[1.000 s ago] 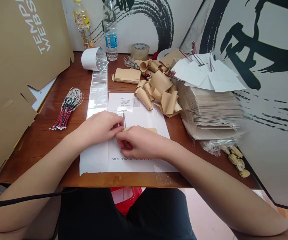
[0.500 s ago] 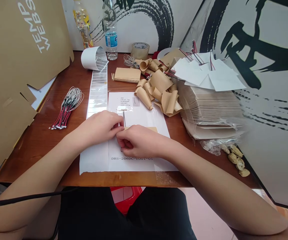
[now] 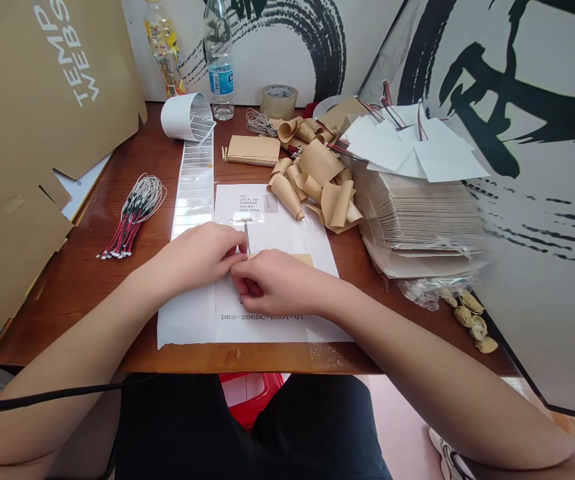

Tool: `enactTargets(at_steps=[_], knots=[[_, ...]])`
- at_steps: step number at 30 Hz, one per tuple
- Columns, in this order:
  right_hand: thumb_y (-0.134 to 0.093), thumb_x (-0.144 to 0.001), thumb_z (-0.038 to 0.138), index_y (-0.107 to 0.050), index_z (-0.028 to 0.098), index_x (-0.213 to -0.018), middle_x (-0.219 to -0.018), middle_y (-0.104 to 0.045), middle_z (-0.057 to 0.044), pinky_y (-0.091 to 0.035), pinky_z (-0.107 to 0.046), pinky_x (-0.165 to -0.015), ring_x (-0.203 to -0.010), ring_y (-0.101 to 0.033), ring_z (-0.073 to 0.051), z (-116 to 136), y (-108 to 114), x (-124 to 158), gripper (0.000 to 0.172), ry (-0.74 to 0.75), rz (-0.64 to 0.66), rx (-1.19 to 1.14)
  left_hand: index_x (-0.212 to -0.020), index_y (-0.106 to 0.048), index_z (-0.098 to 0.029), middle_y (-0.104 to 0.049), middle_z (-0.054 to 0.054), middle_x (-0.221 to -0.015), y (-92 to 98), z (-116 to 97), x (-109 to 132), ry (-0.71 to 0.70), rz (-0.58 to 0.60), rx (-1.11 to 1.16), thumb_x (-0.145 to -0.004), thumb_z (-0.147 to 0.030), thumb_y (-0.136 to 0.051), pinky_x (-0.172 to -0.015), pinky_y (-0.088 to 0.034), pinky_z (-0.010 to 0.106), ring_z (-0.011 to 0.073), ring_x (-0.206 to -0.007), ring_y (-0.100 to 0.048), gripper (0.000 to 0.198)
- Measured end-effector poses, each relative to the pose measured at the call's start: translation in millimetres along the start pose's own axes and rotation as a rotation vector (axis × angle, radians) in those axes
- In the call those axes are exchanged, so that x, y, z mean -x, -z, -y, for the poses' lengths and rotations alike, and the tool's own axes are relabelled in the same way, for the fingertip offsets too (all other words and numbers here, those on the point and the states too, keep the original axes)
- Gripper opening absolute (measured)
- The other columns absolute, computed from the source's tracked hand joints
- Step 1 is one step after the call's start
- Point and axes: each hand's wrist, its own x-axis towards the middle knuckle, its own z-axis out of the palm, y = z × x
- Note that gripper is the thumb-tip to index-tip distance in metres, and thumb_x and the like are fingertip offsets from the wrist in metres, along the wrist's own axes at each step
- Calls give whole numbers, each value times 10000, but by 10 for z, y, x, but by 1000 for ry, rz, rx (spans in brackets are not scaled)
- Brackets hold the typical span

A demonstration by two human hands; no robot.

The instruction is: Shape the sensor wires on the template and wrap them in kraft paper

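My left hand [image 3: 207, 250] and my right hand [image 3: 277, 280] meet over a printed white sheet [image 3: 262, 331], fingertips nearly touching. Both are closed in a pinch; whatever lies between the fingers is hidden. A piece of brown paper [image 3: 306, 259] shows just beyond the right hand's knuckles and in the narrow gap between the hands, mostly covered by the right hand. A thin dark line [image 3: 247, 233] runs up from the left fingertips; whether it is printed or a wire I cannot tell.
A bundle of red-black-white wires [image 3: 132, 220] lies left. Behind are a label roll [image 3: 180, 119], stacked brown paper [image 3: 253, 152], curled brown paper [image 3: 317, 180] and clear tape [image 3: 280, 102]. A cardboard stack [image 3: 422, 220] with white papers stands right; a large cardboard panel [image 3: 27, 180] borders the left.
The whole view has shifted very slightly, and a shoe now shows at the lower right. Both hands keep the same pinched pose over the sheet.
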Motion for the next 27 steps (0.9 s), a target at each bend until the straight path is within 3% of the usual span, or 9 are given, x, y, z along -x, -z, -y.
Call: enactTargets(at_steps=[27], knots=[[-614,-771,106,-475,215,-707,-662,-519,44,-292,-282,-602,-632,-426,-125,30,30,22,187,-4,14,-10,-916,-684,-211,-721,48,-908,-10,-38,-17,23,14,21,-903,-310,-517,-678,-411,321,204,-805,-610,195]])
